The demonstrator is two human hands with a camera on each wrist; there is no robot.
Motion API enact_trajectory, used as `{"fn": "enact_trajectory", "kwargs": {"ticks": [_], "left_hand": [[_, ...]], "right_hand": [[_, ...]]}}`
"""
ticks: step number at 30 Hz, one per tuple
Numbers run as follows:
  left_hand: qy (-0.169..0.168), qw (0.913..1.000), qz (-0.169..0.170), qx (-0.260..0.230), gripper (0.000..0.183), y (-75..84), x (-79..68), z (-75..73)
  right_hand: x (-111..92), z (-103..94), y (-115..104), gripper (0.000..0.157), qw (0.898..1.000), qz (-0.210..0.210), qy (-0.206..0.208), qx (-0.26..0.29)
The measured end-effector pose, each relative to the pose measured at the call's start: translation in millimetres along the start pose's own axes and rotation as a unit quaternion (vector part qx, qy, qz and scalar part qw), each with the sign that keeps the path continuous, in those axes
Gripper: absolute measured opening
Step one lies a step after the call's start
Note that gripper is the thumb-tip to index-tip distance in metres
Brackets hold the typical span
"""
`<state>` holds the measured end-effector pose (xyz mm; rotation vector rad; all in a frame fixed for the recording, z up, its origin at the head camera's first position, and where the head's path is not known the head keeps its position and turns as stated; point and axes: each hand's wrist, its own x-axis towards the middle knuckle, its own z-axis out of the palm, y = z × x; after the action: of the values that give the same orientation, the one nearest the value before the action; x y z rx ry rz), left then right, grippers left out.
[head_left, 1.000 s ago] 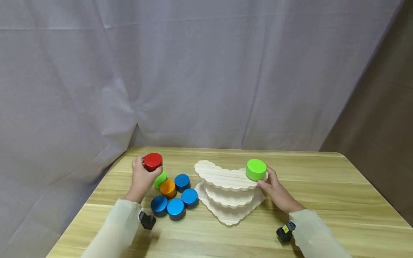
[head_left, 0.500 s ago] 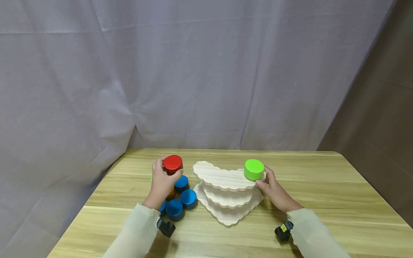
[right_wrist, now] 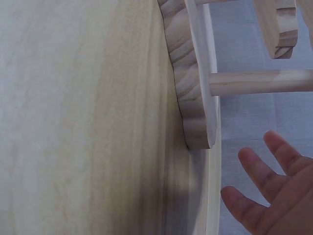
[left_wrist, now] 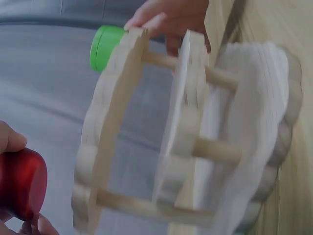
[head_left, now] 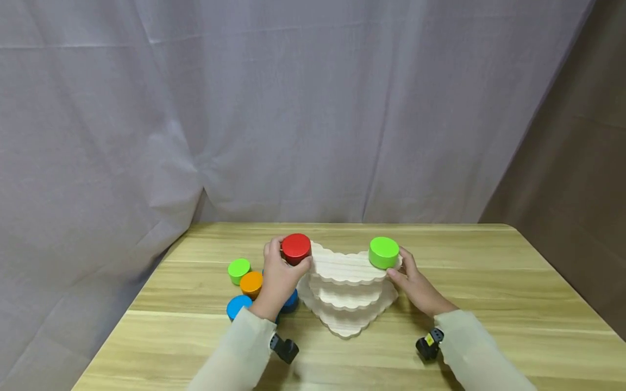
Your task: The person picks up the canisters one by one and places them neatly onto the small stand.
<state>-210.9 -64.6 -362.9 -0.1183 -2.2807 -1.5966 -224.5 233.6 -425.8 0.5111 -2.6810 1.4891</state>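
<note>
Left hand gripping the red cylinder, just apart from the wooden stand, right hand loosely spread, beside the green cylinder on top.

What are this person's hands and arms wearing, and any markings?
The left hand and right hand wear no gloves. Pale cream sleeves end at the wrists. A small black device sits at each wrist; the right one shows a yellow marking.

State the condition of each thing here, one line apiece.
Red cylinder: upright, raised in the left hand
Wooden stand: standing on the table
Right green cylinder: upright on the stand's top tier
Left green cylinder: upright on the table
Orange cylinder: upright on the table
Blue cylinders: on the table, partly hidden
</note>
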Motion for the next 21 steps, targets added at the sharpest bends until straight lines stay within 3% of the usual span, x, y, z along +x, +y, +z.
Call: {"fn": "enact_trajectory", "kwargs": {"ticks": [12,21], "left_hand": [[-0.045,0.9989,0.000,0.013,0.060,23.2,-8.3,26.1],[-0.084,0.9964,0.012,0.000,0.057,28.6,-15.0,44.2]], "right_hand": [[0.2,-1.9,0.6,0.061,1.000,-0.013,0.008,-0.010],[0.3,0.5,-2.6,0.060,1.000,-0.023,-0.001,0.009]]}}
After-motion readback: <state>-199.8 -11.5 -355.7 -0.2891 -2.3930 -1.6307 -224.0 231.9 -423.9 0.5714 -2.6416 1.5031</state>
